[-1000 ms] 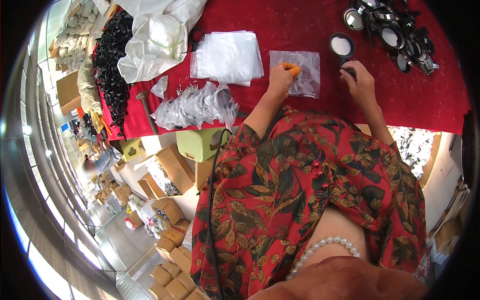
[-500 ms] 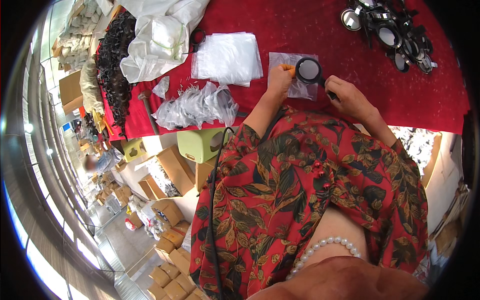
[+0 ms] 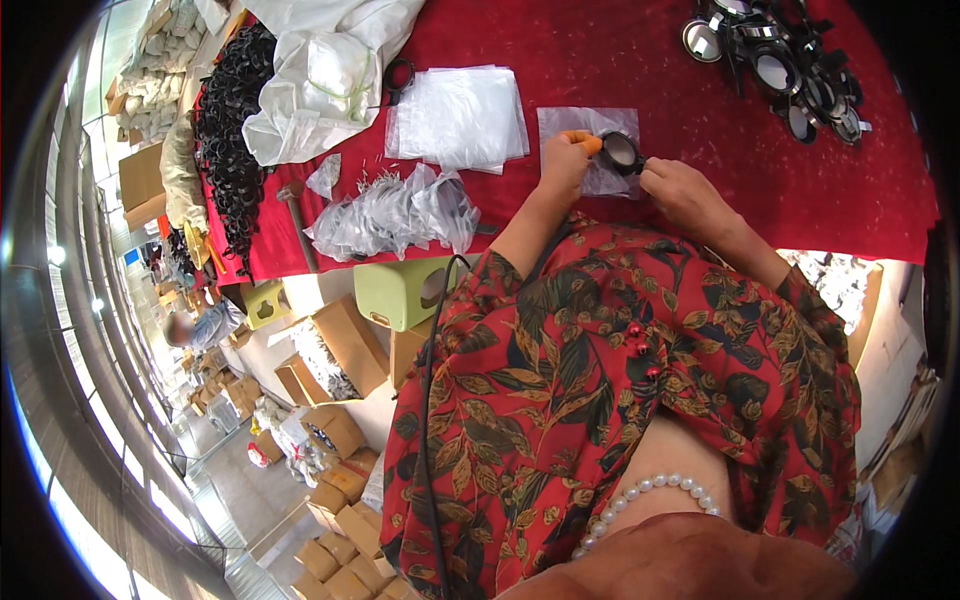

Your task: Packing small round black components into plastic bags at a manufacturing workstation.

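A round black-rimmed lens with a short handle (image 3: 621,153) is held over a clear plastic bag (image 3: 560,118) on the red cloth. My left hand (image 3: 567,165), with orange covers on its fingertips, pinches the lens at its left rim. My right hand (image 3: 690,195) is closed around the handle end at the right, and its fingers hide most of that part. The bag lies flat beneath, partly covered by my left hand and the lens.
A stack of clear bags (image 3: 460,115) lies left of my hands, with a row of filled bags (image 3: 395,215) nearer. Similar black-rimmed lenses (image 3: 775,72) are heaped at far right. A hammer (image 3: 297,225), black curved parts (image 3: 232,130) and a white sack (image 3: 330,75) lie left.
My right hand has moved left and in toward the rim, covering more of the handle. The lens has tilted and shifted slightly right and down. My left hand still grips it.
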`<move>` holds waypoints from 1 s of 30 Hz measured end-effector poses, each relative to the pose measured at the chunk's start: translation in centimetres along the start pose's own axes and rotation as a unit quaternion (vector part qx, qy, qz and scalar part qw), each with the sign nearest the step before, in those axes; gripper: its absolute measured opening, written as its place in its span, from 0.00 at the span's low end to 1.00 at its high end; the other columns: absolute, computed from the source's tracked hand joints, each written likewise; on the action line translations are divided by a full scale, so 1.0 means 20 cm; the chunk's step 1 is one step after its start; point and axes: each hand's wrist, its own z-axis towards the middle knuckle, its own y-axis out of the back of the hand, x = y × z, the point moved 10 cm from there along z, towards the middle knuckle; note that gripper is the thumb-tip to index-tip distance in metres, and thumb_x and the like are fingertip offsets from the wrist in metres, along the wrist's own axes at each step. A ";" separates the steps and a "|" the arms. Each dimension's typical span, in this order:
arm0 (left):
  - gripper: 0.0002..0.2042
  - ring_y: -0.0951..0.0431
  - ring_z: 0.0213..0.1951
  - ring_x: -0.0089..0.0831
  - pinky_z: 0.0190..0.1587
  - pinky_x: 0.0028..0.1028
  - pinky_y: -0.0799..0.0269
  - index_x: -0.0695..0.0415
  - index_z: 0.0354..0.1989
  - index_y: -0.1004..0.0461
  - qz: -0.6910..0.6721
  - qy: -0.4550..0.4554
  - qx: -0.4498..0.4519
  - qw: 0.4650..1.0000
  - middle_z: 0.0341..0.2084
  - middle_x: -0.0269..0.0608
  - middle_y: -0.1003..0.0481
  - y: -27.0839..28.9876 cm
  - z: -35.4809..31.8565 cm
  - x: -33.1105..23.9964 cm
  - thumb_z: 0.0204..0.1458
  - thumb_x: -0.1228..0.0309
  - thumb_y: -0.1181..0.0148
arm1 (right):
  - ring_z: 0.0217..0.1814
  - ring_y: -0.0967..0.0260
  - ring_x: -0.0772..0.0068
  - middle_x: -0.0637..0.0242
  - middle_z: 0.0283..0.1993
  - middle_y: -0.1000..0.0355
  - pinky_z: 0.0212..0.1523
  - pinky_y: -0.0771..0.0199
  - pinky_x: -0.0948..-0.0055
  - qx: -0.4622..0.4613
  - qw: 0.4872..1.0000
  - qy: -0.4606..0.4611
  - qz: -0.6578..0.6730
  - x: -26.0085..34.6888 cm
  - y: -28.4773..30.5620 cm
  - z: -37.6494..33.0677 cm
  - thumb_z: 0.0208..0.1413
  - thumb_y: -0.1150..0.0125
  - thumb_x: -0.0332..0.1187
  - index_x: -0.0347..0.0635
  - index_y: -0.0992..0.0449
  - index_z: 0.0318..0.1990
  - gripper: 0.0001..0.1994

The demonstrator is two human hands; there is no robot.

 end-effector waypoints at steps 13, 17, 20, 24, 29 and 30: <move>0.07 0.50 0.65 0.52 0.64 0.41 0.50 0.61 0.25 0.19 0.351 -0.331 -0.061 0.874 0.57 0.54 0.34 0.00 -0.27 -0.26 0.38 0.71 0.31 | 0.37 0.29 0.55 0.58 0.35 0.31 0.38 0.28 0.65 -0.095 0.979 -0.047 0.172 -0.09 -0.20 0.08 0.46 0.42 0.19 0.36 0.31 0.36 0.08; 0.08 0.50 0.65 0.54 0.66 0.40 0.52 0.57 0.30 0.18 0.423 -0.335 0.031 0.842 0.65 0.54 0.45 -0.02 -0.37 -0.23 0.40 0.70 0.32 | 0.35 0.30 0.69 0.61 0.35 0.30 0.37 0.29 0.73 -0.185 0.926 -0.176 0.278 -0.23 -0.31 0.04 0.48 0.40 0.19 0.36 0.29 0.37 0.08; 0.10 0.43 0.62 0.48 0.60 0.33 0.41 0.58 0.35 0.19 0.369 -0.340 0.037 0.864 0.63 0.53 0.42 0.06 -0.43 -0.22 0.44 0.70 0.34 | 0.35 0.30 0.73 0.64 0.35 0.29 0.37 0.30 0.75 -0.213 0.913 -0.189 0.292 -0.22 -0.33 0.02 0.49 0.40 0.20 0.36 0.28 0.37 0.07; 0.13 0.25 0.46 0.35 0.47 0.26 0.30 0.63 0.46 0.26 0.136 -0.279 -0.160 0.937 0.52 0.46 0.31 0.46 -0.40 -0.22 0.54 0.71 0.40 | 0.35 0.30 0.75 0.65 0.35 0.30 0.38 0.30 0.75 -0.237 0.918 -0.144 0.284 -0.11 -0.29 0.04 0.49 0.40 0.20 0.37 0.28 0.36 0.07; 0.17 0.23 0.39 0.31 0.42 0.33 0.25 0.61 0.53 0.36 -0.150 -0.021 -0.017 0.988 0.41 0.41 0.26 0.37 -0.23 0.01 0.59 0.66 0.44 | 0.36 0.30 0.75 0.65 0.34 0.29 0.38 0.30 0.75 -0.257 0.912 -0.112 0.300 0.04 -0.31 0.10 0.49 0.39 0.20 0.37 0.28 0.36 0.08; 0.16 0.23 0.38 0.31 0.41 0.34 0.25 0.60 0.51 0.34 -0.190 0.004 0.059 0.980 0.40 0.41 0.26 0.27 -0.23 0.03 0.60 0.65 0.46 | 0.36 0.30 0.76 0.65 0.34 0.29 0.38 0.30 0.76 -0.246 0.909 -0.127 0.313 0.04 -0.36 0.11 0.49 0.39 0.20 0.37 0.28 0.36 0.08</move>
